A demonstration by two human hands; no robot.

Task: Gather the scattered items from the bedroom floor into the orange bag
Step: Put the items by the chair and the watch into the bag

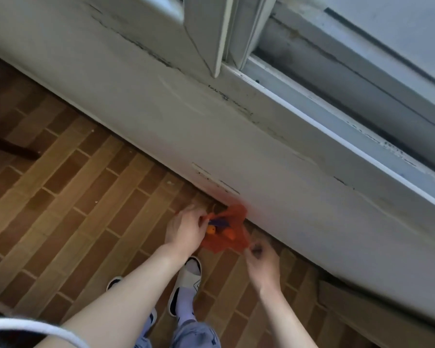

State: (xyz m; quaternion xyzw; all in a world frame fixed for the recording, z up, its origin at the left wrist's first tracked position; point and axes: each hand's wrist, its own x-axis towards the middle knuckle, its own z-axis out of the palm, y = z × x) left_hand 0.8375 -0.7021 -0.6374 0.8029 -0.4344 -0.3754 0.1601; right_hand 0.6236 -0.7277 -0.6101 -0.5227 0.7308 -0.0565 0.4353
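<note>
The orange bag (230, 234) hangs low by the foot of the white wall, its mouth spread between my two hands. My left hand (186, 228) pinches the bag's left rim. My right hand (263, 263) grips its lower right edge; the view there is blurred. Inside the open mouth lie a purple item (220, 223) and small orange round items (211, 230).
Brown brick-pattern tile floor (86, 197) spreads to the left. A white wall (261, 172) with cracked paint runs diagonally under a window frame (337, 101). My slippered feet (186, 285) stand below the bag. A dark furniture leg (10, 146) lies far left.
</note>
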